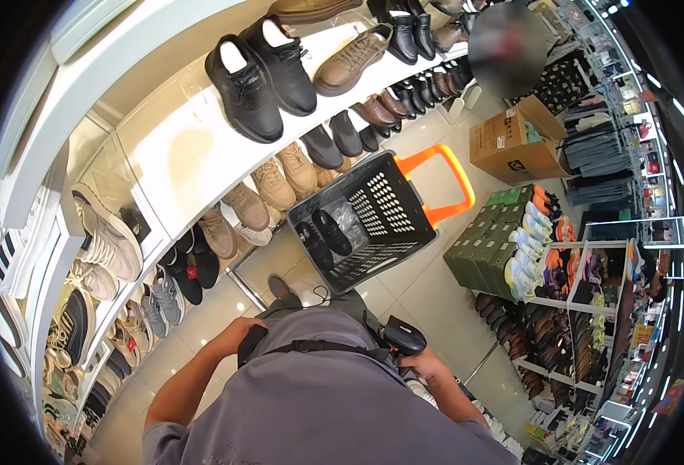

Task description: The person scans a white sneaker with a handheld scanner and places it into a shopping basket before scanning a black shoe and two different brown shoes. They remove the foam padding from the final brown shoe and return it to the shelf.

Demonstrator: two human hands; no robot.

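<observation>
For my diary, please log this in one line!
left hand: at waist; right hand: holds black handheld device; black perforated plastic basket: black shoes inside

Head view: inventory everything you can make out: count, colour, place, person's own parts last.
basket: 1, black with orange handle, on the floor
shoes in the basket: 2, black, its left end
shelves: several, white, upper and left
shelf shoes: many, black, brown, tan, white, along those shelves
cardboard box: 1, brown, upper right
stacked boxes: several, dark green, at right
bright shoes: several, multicoloured, beside that stack
hanging clothes: many, bluish, upper right
handheld device: 1, black, right of waist
left hand: 1, bare, at the waist
right hand: 1, bare, gripping the device
</observation>
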